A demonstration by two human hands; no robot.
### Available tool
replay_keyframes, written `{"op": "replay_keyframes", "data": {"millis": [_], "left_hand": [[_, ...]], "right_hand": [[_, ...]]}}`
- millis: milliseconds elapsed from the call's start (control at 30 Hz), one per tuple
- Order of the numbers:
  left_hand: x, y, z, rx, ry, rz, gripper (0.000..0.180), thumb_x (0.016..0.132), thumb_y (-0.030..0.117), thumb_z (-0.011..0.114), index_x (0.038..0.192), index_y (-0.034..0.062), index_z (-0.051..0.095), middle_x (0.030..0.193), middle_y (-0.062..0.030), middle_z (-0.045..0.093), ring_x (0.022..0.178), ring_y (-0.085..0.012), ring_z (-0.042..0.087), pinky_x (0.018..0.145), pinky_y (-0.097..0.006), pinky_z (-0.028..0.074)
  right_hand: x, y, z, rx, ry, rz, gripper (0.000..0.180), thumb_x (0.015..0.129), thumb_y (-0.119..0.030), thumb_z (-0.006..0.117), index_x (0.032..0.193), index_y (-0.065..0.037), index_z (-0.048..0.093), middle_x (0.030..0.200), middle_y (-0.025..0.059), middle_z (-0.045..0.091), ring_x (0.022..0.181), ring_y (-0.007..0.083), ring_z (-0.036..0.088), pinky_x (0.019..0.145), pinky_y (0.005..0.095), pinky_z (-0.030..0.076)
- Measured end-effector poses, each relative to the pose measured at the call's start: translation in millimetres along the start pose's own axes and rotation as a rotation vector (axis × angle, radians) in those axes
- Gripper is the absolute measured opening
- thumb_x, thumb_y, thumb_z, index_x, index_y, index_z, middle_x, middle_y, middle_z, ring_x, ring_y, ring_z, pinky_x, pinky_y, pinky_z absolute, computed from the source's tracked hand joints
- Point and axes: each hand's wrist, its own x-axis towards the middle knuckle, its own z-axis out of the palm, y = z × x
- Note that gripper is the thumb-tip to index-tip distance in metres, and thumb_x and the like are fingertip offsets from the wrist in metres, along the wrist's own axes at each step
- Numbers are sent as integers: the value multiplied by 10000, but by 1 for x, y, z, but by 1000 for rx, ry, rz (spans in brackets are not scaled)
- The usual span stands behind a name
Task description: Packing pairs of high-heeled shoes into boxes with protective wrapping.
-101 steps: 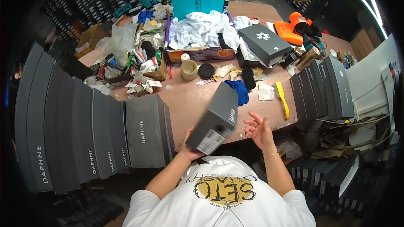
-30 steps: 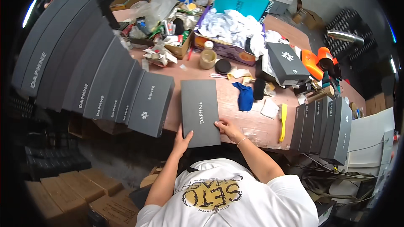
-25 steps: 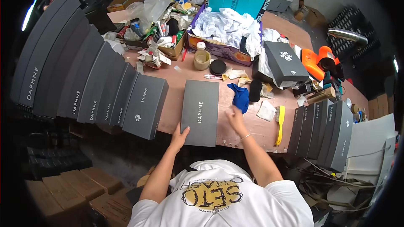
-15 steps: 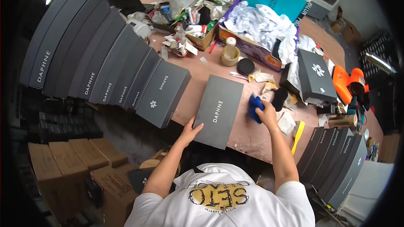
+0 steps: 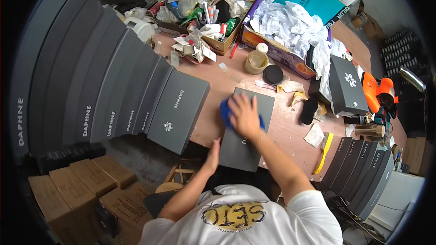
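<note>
A dark grey shoe box (image 5: pixel 240 153) lies lid-up at the table's front edge, directly before me. My right hand (image 5: pixel 245 117) is on its lid, fingers spread over a crumpled blue cloth (image 5: pixel 225 113) that it presses against the surface. The cloth sticks out on both sides of the hand. Along the box's left side, my left hand (image 5: pixel 212 156) rests with fingers stretched out, touching the edge; part of its palm is turned from view. Left of it stands another grey shoe box (image 5: pixel 178 113), at the end of a long row of similar boxes (image 5: pixel 97 77).
Right of the box are a yellow-handled brush (image 5: pixel 323 154), a white cloth piece (image 5: pixel 314 135) and a black pad (image 5: pixel 309 111). Behind stand a jar (image 5: pixel 256 62), a round black lid (image 5: pixel 273 75) and a carton of white paper (image 5: pixel 290 25). More shoe boxes (image 5: pixel 359 168) lean at right.
My right hand has carried the blue cloth leftward from the tabletop onto the box lid. My left hand has shifted down along the box's side. The view has moved slightly.
</note>
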Motion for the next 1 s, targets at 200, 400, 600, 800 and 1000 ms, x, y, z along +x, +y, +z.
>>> {"op": "replay_keyframes", "data": {"millis": [200,400,600,800,1000], "left_hand": [[1,16,11,644,86,307,602,1004,408,300,1389,-54,327,1377,-279,398,1285,-401,386,1068,-420,312],[-1,13,11,606,115,306,561,1009,360,300,1382,-58,338,1369,-282,408,1281,-407,390,1068,-424,312],[0,18,11,657,57,318,562,992,339,351,1381,-67,331,1362,-301,405,1268,-427,401,1054,-443,333],[3,10,7,579,109,275,618,999,421,285,1378,-63,344,1367,-283,414,1279,-405,395,1066,-416,317],[2,10,8,626,119,268,631,1001,444,273,1374,-58,360,1374,-271,414,1279,-398,397,1067,-410,315]], "right_hand": [[18,28,3,-84,190,181,481,802,-178,613,1245,-18,514,1360,173,441,1308,371,343,1089,525,244],[-167,-52,-24,62,-268,-12,477,763,-271,662,1199,-102,565,1399,167,405,1324,390,316,1087,569,212],[-6,75,-13,-48,257,410,399,850,-208,584,1213,-48,548,1363,186,433,1294,402,336,1068,578,238],[-97,-26,-21,-11,-57,286,511,847,-285,584,1297,-61,491,1440,195,348,1349,397,275,1088,575,188],[-103,-8,-19,10,-41,218,447,822,-288,622,1232,-122,559,1415,159,384,1347,370,290,1074,595,193]]}}
